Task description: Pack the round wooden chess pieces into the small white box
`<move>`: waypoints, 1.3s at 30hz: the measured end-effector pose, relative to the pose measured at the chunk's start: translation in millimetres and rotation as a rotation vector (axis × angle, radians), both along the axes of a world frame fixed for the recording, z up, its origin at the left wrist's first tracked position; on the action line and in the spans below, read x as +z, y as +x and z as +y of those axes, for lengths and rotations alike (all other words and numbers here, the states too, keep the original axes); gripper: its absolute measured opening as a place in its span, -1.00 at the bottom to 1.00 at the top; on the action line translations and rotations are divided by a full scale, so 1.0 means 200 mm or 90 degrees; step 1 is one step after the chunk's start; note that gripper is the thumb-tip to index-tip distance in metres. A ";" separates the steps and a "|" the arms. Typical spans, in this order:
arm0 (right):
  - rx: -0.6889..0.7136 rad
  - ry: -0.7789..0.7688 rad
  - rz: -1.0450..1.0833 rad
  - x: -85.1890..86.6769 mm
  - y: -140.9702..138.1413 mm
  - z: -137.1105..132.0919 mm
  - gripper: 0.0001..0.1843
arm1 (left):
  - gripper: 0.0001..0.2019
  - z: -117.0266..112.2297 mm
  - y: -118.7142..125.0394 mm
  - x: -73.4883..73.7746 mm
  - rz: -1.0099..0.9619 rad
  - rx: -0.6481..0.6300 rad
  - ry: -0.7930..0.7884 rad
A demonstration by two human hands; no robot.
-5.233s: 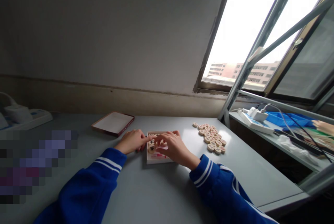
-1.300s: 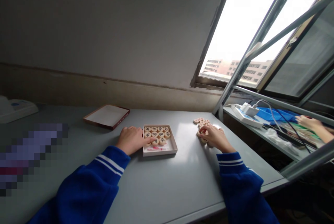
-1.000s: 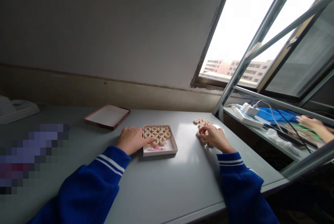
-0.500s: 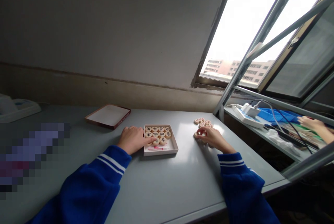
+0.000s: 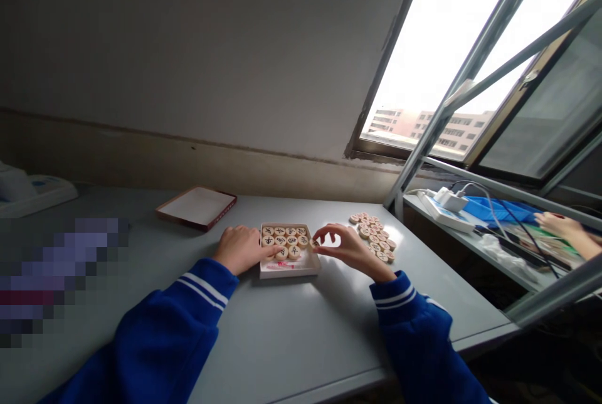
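Note:
A shallow white box (image 5: 308, 264) holds rows of round wooden Chinese chess pieces (image 5: 291, 241) with dark characters, and part of its floor with red print shows at the front. My left hand (image 5: 241, 249) grips the box's left side, its thumb reaching over the wall onto a piece in the front row. Over the box's right edge, my right hand (image 5: 348, 250) pinches one chess piece (image 5: 315, 243) between thumb and fingertips. More loose chess pieces (image 5: 376, 236) lie in a cluster on the table to the right of that hand.
The box lid (image 5: 197, 204) lies inside up at the back left of the grey table (image 5: 263, 341). A metal frame post (image 5: 399, 203) stands at the right. Beyond it are a power strip (image 5: 446, 212), cables and another person's hand (image 5: 559, 224).
My right hand has moved left from the loose pieces to the box's right edge, carrying one chess piece. My left hand stays at the box.

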State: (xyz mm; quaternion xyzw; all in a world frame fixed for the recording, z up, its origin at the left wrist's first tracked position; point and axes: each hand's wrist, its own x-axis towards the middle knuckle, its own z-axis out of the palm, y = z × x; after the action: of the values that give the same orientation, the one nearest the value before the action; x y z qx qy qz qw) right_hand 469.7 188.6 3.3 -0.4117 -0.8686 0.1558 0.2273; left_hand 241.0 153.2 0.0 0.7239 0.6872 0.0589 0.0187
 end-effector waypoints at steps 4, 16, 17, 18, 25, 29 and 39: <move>-0.019 0.051 -0.082 0.00 -0.06 -0.04 -0.72 | -0.38 0.00 0.00 0.00 0.006 0.003 -0.003; -0.073 0.152 -0.183 -0.02 -0.11 -0.07 -0.84 | -0.37 0.00 0.00 0.00 -0.011 -0.004 -0.008; -0.072 0.156 -0.177 -0.01 -0.10 -0.07 -0.84 | -0.37 0.00 0.00 0.00 -0.017 -0.006 -0.010; -0.076 0.162 -0.168 -0.01 -0.08 -0.06 -0.82 | -0.37 0.00 0.00 0.00 -0.022 -0.008 -0.012; -0.308 0.146 -0.167 0.05 0.31 -0.04 -0.86 | -0.38 0.03 -0.04 0.01 -0.084 -0.011 -0.060; -0.346 0.036 -0.206 0.00 0.48 -0.05 -0.77 | -0.42 0.04 -0.07 0.01 -0.123 -0.038 -0.085; -0.086 -0.036 -0.015 0.00 0.15 -0.10 -0.67 | -0.45 0.04 -0.07 0.01 -0.109 -0.056 -0.079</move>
State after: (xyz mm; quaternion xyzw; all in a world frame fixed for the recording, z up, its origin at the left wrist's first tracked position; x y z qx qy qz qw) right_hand 499.5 169.3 3.2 -0.4772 -0.8369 0.1600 0.2152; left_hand 226.4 160.5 1.6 0.7429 0.6532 0.0768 0.1247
